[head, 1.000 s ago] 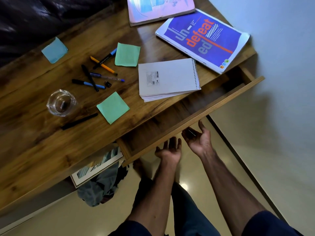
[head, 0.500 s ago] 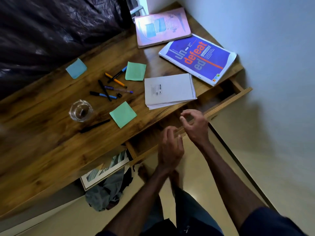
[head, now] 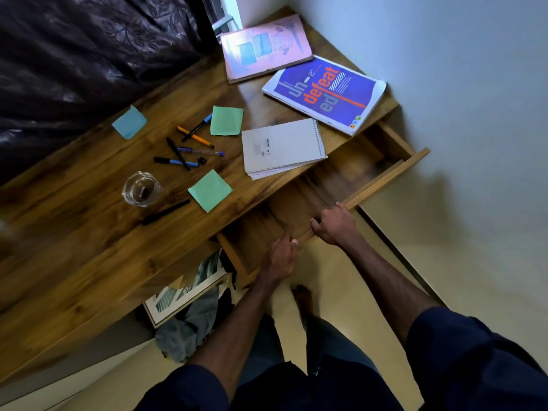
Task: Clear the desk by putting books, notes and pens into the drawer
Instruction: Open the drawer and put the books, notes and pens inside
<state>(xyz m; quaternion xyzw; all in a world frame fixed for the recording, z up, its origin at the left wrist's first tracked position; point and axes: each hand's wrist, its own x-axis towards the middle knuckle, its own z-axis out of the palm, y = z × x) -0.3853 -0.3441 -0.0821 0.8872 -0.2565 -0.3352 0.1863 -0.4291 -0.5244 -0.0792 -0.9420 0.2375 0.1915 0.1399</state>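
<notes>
Lower centre, left grip (head: 280,258) and right grip (head: 333,223) both curl around the front edge of the open drawer (head: 391,175); pens (head: 178,154) lie on the desk (head: 89,232).

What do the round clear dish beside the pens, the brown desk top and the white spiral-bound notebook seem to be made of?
Round clear dish: probably thick glass, see-through with bright glints; clear plastic is possible.
Brown desk top: wood or wood-look laminate, streaky grain, slight sheen.
White spiral-bound notebook: paper, matte cover, fanned page edges; the coil looks like wire.

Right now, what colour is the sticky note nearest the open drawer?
Green: the sticky note, head view.
</notes>
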